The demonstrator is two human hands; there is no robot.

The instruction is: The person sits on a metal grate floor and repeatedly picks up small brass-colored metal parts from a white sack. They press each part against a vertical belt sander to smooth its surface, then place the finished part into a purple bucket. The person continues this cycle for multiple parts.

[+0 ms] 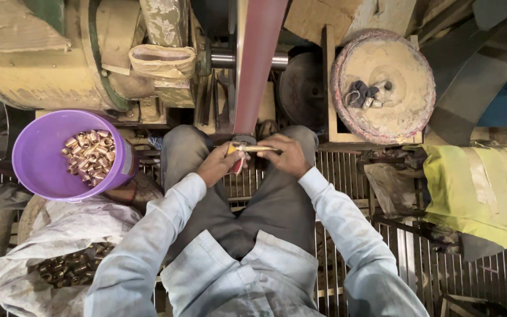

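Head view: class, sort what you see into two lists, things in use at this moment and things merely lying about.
In use:
left hand
right hand
thin rod-like piece, held by both hands
red belt, met by the piece
purple bowl of brass fittings
sack of darker fittings

Lying about:
dusty round wheel
yellow cloth

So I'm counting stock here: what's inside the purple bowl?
The purple bowl holds a heap of short brass-coloured fittings piled toward its right side. Its left inner wall shows bare; whatever lies beneath the heap is covered.
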